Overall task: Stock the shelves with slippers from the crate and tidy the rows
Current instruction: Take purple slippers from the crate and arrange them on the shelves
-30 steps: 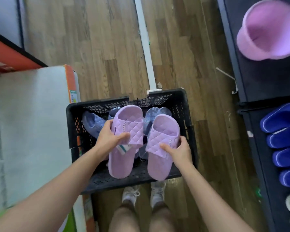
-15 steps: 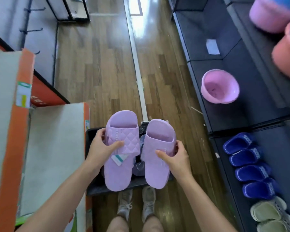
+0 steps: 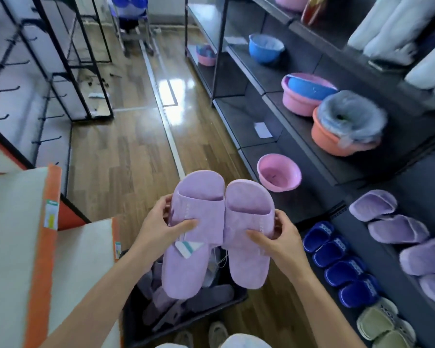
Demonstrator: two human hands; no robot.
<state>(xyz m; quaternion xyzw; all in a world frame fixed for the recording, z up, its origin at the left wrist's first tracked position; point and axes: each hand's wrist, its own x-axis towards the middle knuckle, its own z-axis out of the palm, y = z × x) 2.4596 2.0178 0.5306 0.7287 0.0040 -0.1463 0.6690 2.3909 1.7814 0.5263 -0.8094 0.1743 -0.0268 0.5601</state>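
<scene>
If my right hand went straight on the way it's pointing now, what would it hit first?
Your right hand points up and left in the picture: first the right slipper in its own grip, then probably the left slipper beside it.

Both bare forearms reach forward and angle in toward each other in front of the body. The left hand (image 3: 158,228) grips the left lilac slipper (image 3: 199,217) by its strap, thumb lying across the top and fingers curled round the outer edge. The right hand (image 3: 280,237) holds the right lilac slipper (image 3: 246,222) the same way, thumb on top.
</scene>
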